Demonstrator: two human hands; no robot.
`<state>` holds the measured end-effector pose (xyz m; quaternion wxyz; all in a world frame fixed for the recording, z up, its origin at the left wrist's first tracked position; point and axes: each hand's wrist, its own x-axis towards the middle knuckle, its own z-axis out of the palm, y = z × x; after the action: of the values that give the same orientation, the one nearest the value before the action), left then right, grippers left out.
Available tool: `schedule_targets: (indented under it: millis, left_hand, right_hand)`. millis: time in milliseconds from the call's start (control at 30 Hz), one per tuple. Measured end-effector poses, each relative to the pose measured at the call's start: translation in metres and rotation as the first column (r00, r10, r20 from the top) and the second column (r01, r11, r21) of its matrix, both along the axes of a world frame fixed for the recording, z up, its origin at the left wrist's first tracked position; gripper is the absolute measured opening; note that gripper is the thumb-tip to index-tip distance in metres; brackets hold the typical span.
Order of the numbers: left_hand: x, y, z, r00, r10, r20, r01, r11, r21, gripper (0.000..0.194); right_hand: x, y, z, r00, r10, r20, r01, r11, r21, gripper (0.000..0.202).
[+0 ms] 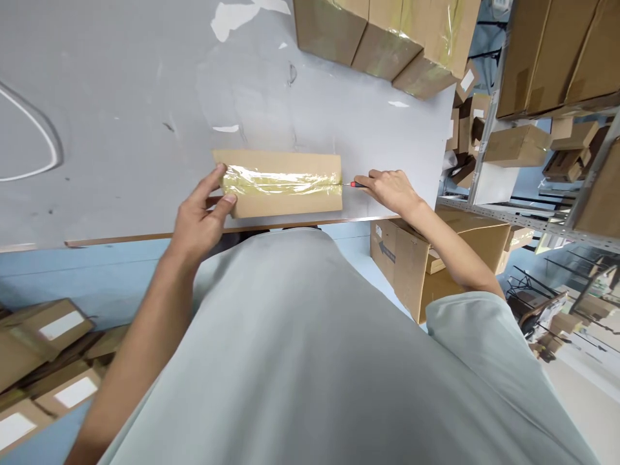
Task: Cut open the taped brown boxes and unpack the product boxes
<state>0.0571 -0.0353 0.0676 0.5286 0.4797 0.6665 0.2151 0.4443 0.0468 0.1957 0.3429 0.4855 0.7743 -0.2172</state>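
Note:
A small cardboard box (285, 205) lies near the table's front edge, its long axis running left to right. Shiny yellowish clear tape (281, 181) covers the seam along its top. My left hand (201, 213) grips the box's left end, with the thumb and fingers spread over the corners. In my right hand (390, 188) is a small knife (357, 185) with a red-and-black handle. Its thin metal tip points left and reaches the right end of the box at the tape line. How deep the tip goes cannot be made out.
Several taped cartons (387, 45) stand at the table's far right. A white cord (48, 139) loops at the left of the grey table (121, 129). Below the front edge is a large open carton (400, 258); labelled boxes (61, 326) lie lower left. Metal shelving (527, 216) stands right.

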Motion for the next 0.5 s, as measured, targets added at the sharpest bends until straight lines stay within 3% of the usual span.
schedule_targets:
  millis: [100, 333, 500]
  left_hand:
    - [0.001, -0.001, -0.004, 1.0, 0.011, 0.023, -0.011, 1.0, 0.0, 0.1]
    - [-0.009, 0.006, -0.01, 0.992, 0.08, 0.101, -0.07, 0.992, -0.1, 0.121]
    - [-0.022, 0.009, -0.012, 0.993, 0.047, 0.107, -0.032, 0.989, -0.141, 0.119]
  right_hand:
    - [0.006, 0.002, -0.012, 0.999, -0.037, -0.036, 0.037, 0.999, -0.009, 0.045]
    - [0.014, -0.014, -0.067, 0.952, -0.174, -0.253, 0.176, 0.984, -0.015, 0.045]
    - [0.021, -0.053, -0.069, 0.849, -0.36, -0.386, 0.391, 0.92, 0.002, 0.044]
